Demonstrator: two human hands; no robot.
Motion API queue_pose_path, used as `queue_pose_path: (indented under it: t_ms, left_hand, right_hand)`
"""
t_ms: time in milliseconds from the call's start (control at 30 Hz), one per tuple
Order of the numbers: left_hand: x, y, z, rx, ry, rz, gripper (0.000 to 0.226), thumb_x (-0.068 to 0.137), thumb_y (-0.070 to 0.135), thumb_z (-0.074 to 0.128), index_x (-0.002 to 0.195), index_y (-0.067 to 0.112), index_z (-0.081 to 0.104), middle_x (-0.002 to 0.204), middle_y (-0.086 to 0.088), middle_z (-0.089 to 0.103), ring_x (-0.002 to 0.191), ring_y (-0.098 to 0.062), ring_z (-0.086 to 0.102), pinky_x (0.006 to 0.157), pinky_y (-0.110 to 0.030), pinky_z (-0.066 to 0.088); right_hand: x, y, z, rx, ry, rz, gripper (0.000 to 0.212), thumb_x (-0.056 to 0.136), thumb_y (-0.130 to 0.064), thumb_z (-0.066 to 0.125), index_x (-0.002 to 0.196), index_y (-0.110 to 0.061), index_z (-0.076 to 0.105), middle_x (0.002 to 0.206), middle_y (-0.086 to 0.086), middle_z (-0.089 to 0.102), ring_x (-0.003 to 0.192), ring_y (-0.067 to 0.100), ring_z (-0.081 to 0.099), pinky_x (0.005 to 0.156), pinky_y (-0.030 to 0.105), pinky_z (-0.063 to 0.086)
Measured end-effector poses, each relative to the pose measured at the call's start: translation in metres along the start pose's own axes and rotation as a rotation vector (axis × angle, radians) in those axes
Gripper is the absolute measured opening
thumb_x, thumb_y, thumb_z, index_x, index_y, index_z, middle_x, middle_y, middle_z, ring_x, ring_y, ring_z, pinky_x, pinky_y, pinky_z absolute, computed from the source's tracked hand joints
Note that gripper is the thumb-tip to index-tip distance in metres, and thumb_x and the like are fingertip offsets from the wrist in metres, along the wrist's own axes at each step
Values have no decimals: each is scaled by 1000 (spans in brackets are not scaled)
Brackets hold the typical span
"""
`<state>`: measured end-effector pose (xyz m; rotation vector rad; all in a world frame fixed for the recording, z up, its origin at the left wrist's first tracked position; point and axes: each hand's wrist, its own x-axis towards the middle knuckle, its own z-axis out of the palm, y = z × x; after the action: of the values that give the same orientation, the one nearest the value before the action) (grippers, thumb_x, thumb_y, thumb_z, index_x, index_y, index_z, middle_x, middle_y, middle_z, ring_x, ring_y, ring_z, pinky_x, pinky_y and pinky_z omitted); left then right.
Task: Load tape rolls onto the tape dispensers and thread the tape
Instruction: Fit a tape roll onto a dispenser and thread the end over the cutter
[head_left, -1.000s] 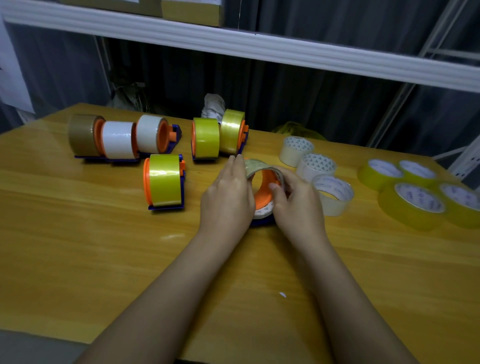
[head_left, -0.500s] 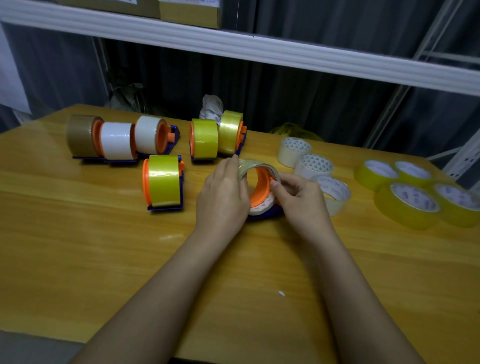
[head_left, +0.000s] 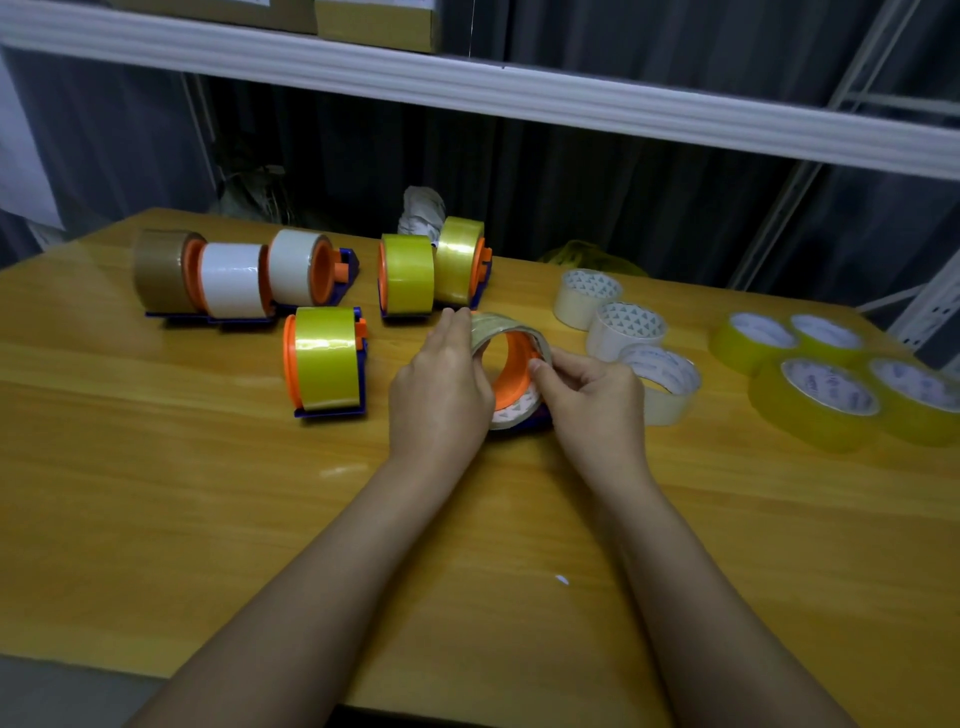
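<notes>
Two hands meet at one tape roll (head_left: 506, 332) in the middle of the table (head_left: 156, 493). This roll stands on its edge on an orange wheel (head_left: 511, 374), over a blue dispenser (head_left: 537, 418) that peeks out below. The hole of the roll faces right and toward the near side, so its axle runs left to right.

On the left side of the roll is the left hand (head_left: 441, 389). Its fingers are straight and lie flat on the roll, reaching up over the top. On the right side, the right hand (head_left: 597, 400) has curled fingers, and its thumb and fingertips pinch the rim of the roll.

Six full dispensers (head_left: 324, 358) stand to the left and far side. Three white rolls (head_left: 626, 330) lie flat just right of the hands. Four yellow rolls (head_left: 815, 400) lie flat farther right.
</notes>
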<state>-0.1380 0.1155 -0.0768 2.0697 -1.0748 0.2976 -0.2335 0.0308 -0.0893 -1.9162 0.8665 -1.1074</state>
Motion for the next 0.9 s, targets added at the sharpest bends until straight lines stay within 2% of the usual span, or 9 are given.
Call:
queue_pose_path:
  t_ms: [33,167,300,500,633,700,767,867,900]
  left_hand:
    - [0,0,0,-4,2,0,47,95,8,45,142,8,40,144,-10,47,122,-25,55,91,-33,48]
    - [0,0,-1,-18,22,-6,46,95,6,46,141,9,42,144,-9,48,121,-25,55,89,-33,49]
    - [3,0,-3,-58,66,2,48,93,2,48,140,10,45,145,-7,46,128,-23,50,93,-35,47]
    - [10,-10,-1,-116,124,110,44,82,-9,56,124,4,61,123,-13,64,101,-32,67,72,-39,57]
    - [10,-14,4,-105,76,77,42,92,5,53,133,8,53,132,-7,58,116,-24,59,85,-36,51]
    - [10,-17,3,-135,53,74,41,96,31,51,133,13,53,133,-1,57,120,-18,54,88,-31,46]
    - [11,-18,-1,-269,4,42,52,94,56,38,125,20,58,125,4,57,115,-12,53,89,-27,42]
    - [16,-18,-6,-582,-84,-166,48,97,57,30,122,26,56,123,6,53,111,-6,48,94,-27,38]
    - [17,-17,-7,-663,-152,-246,46,96,56,31,118,26,58,121,6,57,110,-6,51,94,-27,41]
  right_hand:
    - [0,0,1,-15,14,-6,25,90,-17,66,114,-10,70,101,-1,74,86,0,67,74,14,54]
    - [-4,-4,4,-57,68,-32,23,90,-17,67,112,-12,71,86,-6,74,73,5,66,69,28,55]
    - [-9,-5,9,-81,141,-45,25,89,-19,68,111,-9,71,85,-7,73,66,2,62,65,25,53]
    - [-12,-10,14,-161,216,-91,18,87,-22,70,103,-16,76,74,-2,74,66,13,67,63,35,55]
    - [-9,-5,16,-221,166,-121,18,90,-27,65,104,-22,75,82,-5,74,77,15,67,77,45,54]
    - [-6,-1,15,-213,137,-123,19,92,-28,61,106,-25,73,86,-8,74,80,12,67,81,47,53]
    - [-2,1,9,-196,158,-102,19,93,-25,61,107,-25,73,88,-9,74,82,11,67,80,40,54]
    - [3,3,1,-23,186,-30,21,93,-16,62,109,-21,73,98,-8,74,90,0,66,75,14,50]
    - [4,2,0,64,170,-18,22,93,-13,61,109,-21,73,101,-8,73,93,-3,65,77,10,48]
